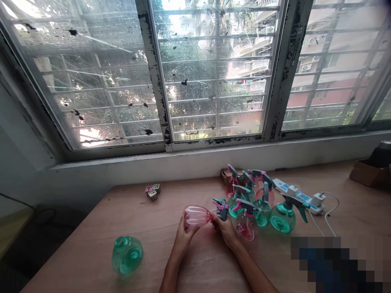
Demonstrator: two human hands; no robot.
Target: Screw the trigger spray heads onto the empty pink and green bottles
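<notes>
Tilted on its side above the table, a pink ribbed bottle [196,215] points its neck to the right. My left hand [185,231] is wrapped around its rounded base end. At the neck, the fingers of my right hand [225,228] are closed around the collar of a grey and pink spray head [224,212]. Whether the collar is joined to the bottle is hidden by the fingers. Teal parts [217,200] show just behind that head. Right beside my right hand stands a pink spray bottle [246,224] with its head fitted.
Several green and pink spray bottles cluster at right, including a large green one [283,217]. A headless green bottle [127,255] stands at left. Small square blocks [152,194] lie near the back edge. A power strip [297,195] with cables and a brown box [370,173] sit farther right.
</notes>
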